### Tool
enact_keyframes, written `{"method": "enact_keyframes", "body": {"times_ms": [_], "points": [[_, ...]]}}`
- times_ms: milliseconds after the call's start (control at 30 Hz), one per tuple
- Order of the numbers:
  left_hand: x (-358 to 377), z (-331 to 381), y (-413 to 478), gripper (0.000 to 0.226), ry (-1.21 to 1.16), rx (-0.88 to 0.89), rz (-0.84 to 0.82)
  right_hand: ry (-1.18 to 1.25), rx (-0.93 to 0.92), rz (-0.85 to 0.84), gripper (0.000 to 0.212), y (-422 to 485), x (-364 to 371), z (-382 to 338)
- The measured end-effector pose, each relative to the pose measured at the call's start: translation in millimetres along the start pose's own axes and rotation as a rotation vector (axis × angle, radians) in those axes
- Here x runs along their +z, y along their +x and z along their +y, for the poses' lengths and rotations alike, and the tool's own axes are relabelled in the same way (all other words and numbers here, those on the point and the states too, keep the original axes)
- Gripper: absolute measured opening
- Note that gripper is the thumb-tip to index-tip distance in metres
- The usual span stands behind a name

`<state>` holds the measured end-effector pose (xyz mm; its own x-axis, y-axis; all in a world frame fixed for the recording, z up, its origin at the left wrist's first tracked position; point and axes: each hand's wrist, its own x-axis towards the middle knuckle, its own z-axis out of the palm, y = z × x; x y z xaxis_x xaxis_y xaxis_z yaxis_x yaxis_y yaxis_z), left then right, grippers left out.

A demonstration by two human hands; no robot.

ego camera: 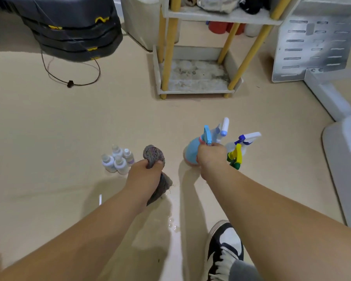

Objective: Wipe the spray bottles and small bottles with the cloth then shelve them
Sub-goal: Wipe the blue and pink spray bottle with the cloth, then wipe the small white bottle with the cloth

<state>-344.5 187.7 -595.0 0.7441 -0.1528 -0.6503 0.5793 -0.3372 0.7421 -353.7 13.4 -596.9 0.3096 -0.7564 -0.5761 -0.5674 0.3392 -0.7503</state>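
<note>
Task is looking barely started. Left grip [145, 174] is holding the cloth [153, 154] bunched, fingers curling round its middle, one end sticking up and the other hanging toward the floor [69, 128]. Right grip [211, 157] is clamping the neck of the blue bottle [191, 152] just under its trigger. I cannot tell whether the bottle is resting on the floor or just off it. Both are sitting in front of the shelf [197, 90], well apart from it. The cloth is lying left of the blue bottle and not touching it, so wiping of this one is not yet happening. Three more spray bottles [248, 137] are standing in front of the shelf's right legs, just beside the blue bottle. Four small bottles [118, 160] are clustering in front of the shelf and off to its left, just beside the cloth. The shelf's bottom tier is showing only stains and ring marks, no bottles, so nothing is looking shelved. Whether any bottle is already wiped, I cannot tell. Remaining, as I'm judging it: wiping this blue bottle, the other sprays and the small ones, then carrying all to the shelf.
</note>
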Motion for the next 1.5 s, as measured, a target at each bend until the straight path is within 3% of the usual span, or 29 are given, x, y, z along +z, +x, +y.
{"method": "enact_keyframes", "body": {"times_ms": [267, 533, 633, 933, 1167, 1267, 1367, 1500], "points": [[3.9, -3.1, 5.7, 0.03, 0.018, 0.012, 0.0, -0.076, 0.048, 0.026, 0.021, 0.7, -5.4, 21.0], [-32.7, -12.4, -16.1, 0.035, 0.048, 0.01, 0.025, 0.004, 0.233, -0.104, 0.037, -55.3, -4.0, 41.5], [-53.6, -20.0, -27.5, 0.037, 0.048, -0.008, 0.029, -0.075, 0.201, -0.209, 0.038, -75.0, 5.6, 47.6], [-108.9, -39.1, -19.4, 0.037, 0.033, -0.07, 0.113, -0.46, -0.08, -0.473, 0.005, -111.2, 70.3, 48.1], [-119.8, -42.4, 13.8, 0.031, 0.08, -0.095, 0.19, -0.507, -0.145, -0.515, 0.011, -90.6, 118.4, 52.9], [-120.6, -43.4, 28.5, 0.048, 0.117, -0.095, 0.229, -0.494, -0.142, -0.503, 0.009, -76.2, 132.1, 63.2], [-122.8, -44.5, 40.2, 0.071, 0.098, -0.114, 0.257, -0.477, -0.14, -0.507, 0.021, -67.0, 142.5, 73.7], [-125.1, -45.9, 53.3, 0.075, 0.028, -0.173, 0.328, -0.468, -0.138, -0.483, 0.022, -59.2, 155.8, 86.1]]}}
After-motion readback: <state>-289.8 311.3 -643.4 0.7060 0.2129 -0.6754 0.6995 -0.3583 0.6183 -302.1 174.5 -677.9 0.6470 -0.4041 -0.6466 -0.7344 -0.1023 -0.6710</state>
